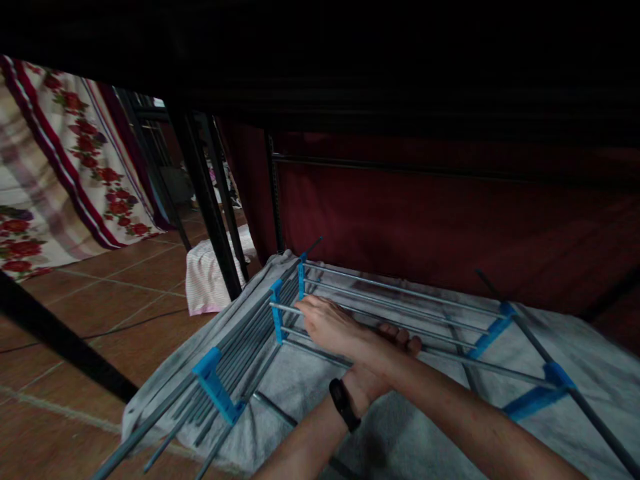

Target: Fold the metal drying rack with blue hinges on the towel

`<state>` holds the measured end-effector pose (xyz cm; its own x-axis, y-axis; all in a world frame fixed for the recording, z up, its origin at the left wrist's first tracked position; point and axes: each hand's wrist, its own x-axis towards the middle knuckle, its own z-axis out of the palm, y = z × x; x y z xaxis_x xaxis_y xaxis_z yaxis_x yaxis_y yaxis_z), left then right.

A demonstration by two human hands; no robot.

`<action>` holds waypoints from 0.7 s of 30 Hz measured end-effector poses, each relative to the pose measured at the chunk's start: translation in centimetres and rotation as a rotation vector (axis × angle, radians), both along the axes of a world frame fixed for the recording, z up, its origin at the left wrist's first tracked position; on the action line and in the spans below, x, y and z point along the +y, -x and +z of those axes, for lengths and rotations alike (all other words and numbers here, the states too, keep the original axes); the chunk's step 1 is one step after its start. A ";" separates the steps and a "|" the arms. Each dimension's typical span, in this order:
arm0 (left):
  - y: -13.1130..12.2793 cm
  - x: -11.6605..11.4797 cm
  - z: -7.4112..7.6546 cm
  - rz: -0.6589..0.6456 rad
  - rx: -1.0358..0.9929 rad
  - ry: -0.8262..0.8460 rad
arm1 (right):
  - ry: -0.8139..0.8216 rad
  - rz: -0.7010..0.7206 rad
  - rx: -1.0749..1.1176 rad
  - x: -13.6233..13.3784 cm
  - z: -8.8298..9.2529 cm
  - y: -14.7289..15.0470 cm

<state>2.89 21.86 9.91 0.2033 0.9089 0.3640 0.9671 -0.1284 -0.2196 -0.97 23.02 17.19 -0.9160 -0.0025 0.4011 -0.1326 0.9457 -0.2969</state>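
Observation:
My forearms cross, the right over the left. My right hand (327,323) reaches to the left, its fingers closed round a grey metal rod (485,363) close to a blue plastic bracket (277,310). Under the right forearm, my left hand (400,338), with a black band on its wrist, shows only curled fingertips at the same rod; the rest is hidden. The rod belongs to a rack of grey rods held by blue brackets, among them one at right (537,400). More parallel rods (250,353) run through another blue bracket (215,387) at left.
The rack lies on a grey cloth (400,433) under a dark overhead surface (320,67). Behind hangs a dark red sheet (400,213). Black metal posts (205,200) stand at left, beside a striped white cloth (207,273), a tiled floor (125,300) and a floral curtain (85,153).

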 end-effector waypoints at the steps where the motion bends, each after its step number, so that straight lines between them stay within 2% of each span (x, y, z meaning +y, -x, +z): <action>1: 0.1 0.1 -0.1 -0.023 -0.009 -0.004 | -0.074 -0.017 -0.088 -0.1 -0.2 1.0; 4: -0.1 -0.1 -0.2 -0.037 -0.042 -0.040 | -0.202 -0.069 -0.286 -0.5 -1.0 3.4; 7: -1.0 -0.4 -0.5 -0.049 -0.057 -0.061 | -0.250 -0.076 -0.374 -0.9 -2.1 4.9; 10: -1.8 -0.3 -1.4 -0.050 -0.068 -0.080 | -0.248 -0.064 -0.419 -1.0 -3.1 5.4; 13: -2.0 -0.7 -2.8 -0.080 -0.043 -0.195 | -0.172 -0.077 -0.425 -0.9 -3.4 5.4; 16: -1.7 -2.8 -4.1 -0.062 -0.070 -0.277 | -0.103 -0.108 -0.374 -0.9 -3.1 5.1; 19: -0.7 -6.4 -4.9 -0.090 -0.210 -0.190 | -0.063 -0.113 -0.345 -0.9 -3.0 5.2; 21: 0.6 -8.8 -4.8 -0.050 -0.285 -0.209 | -0.035 -0.093 -0.350 -0.8 -3.1 5.5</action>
<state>2.33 13.08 5.15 0.1092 0.8004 0.5895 0.9869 -0.1579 0.0317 -6.43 22.18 14.07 -0.9948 0.0788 0.0642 0.0582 0.9593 -0.2762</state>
